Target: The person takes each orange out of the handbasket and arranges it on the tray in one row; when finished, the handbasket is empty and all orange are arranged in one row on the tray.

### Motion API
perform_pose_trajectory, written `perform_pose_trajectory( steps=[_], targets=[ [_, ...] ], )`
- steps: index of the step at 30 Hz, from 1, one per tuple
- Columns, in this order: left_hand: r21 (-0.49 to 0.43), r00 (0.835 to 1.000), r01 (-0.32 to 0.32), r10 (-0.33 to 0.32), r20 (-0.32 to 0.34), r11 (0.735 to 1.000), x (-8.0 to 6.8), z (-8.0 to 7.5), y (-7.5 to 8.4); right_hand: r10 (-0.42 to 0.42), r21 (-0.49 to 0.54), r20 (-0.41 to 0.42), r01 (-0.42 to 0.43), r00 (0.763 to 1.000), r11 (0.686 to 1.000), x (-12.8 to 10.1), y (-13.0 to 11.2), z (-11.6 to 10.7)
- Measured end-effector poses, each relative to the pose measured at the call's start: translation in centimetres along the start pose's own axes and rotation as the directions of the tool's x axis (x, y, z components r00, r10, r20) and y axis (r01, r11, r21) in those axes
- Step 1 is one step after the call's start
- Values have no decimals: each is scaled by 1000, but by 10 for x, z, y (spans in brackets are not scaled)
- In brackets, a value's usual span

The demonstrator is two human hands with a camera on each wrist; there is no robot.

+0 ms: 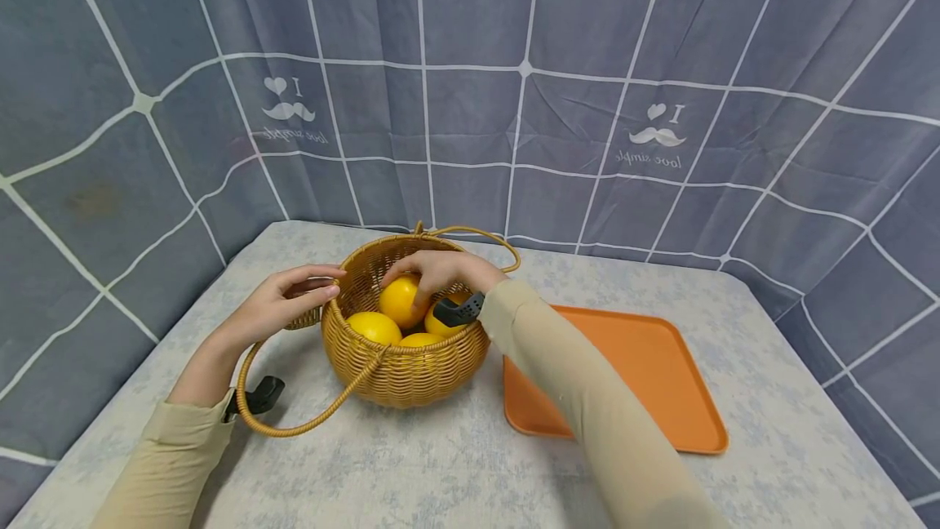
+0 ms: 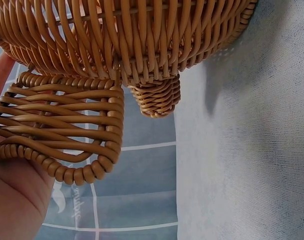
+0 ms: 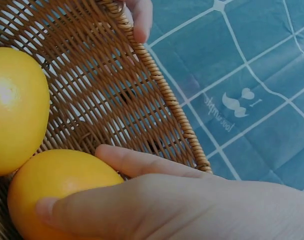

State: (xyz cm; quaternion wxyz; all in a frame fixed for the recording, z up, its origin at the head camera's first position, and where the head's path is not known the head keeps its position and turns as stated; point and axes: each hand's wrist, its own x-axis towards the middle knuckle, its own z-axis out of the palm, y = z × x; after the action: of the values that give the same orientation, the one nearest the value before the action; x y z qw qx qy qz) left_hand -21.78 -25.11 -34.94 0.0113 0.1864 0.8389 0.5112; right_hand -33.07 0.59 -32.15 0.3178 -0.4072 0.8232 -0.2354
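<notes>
While my straight-fingered left hand (image 1: 272,305) is touching the mid-frame basket (image 1: 405,375), my right hand (image 1: 442,268) is pinching a fruit (image 1: 400,300), probably needing lifting.

- A flat table (image 1: 352,472) with a pale grey-white surface, mottled in soft blue-grey patches and finely woven in texture; its far corners are rounded.
- A round, golden-brown woven wicker basket (image 1: 405,378) with bulging sides and looped handles, standing upright on the table, left of its middle.
- A flat, orange rectangular tray (image 1: 657,366) with rounded corners and a low raised rim, lying on the table just to the right of the basket, apart from it, and partly hidden in the head view.
</notes>
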Motion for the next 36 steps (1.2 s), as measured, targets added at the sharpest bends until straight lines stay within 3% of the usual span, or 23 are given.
perform_pose_trajectory(
  steps=[11,21,28,36],
  targets=[
    [8,1000,7,-7,-6,1000,1,-1,3,-10,7,21,10,1000,1000,0,-2,-2],
    [-21,1000,-13,13,-5,1000,1,0,8,-47,-67,23,48,999,997,-1,-7,-5],
    [-11,1000,-14,14,-12,1000,1,-1,4,-39,-42,18,40,999,998,-2,-7,-5],
    [-28,1000,-7,7,-1,1000,1,0,4,-104,-108,-68,97,992,989,-10,-16,-9]
  ],
)
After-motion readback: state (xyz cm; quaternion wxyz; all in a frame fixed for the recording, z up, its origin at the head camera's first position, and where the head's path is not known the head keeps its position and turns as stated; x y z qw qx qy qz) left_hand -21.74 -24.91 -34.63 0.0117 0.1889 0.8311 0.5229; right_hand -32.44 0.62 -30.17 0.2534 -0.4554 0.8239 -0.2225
